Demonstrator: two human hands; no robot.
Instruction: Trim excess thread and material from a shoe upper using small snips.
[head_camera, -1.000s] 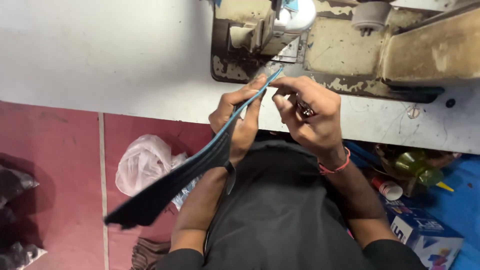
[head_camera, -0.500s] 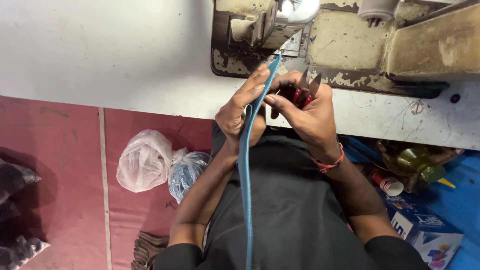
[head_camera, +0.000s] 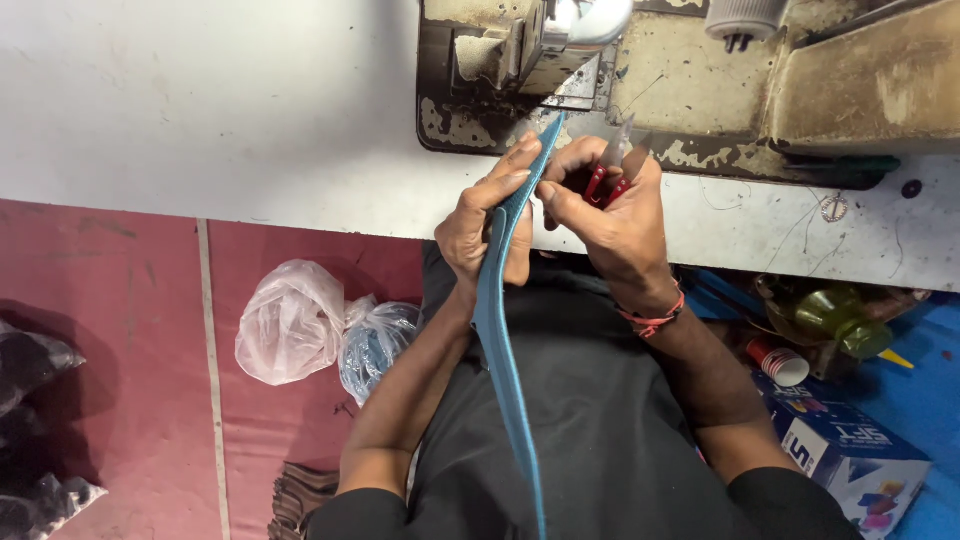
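The left hand (head_camera: 490, 225) was clamped on a teal fabric strip (head_camera: 505, 340), held edge-on above the lap, its top end near the sewing machine (head_camera: 700, 80). The right hand (head_camera: 610, 215) was closed around red-handled thread snips (head_camera: 607, 175) touching the strip's upper end. The machine stood on the white worktop (head_camera: 200, 100).

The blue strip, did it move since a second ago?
Yes. The blue strip swung round: its far end used to trail down-left toward the plastic bags; now it hangs straight down over the person's lap, its top still near the sewing machine.
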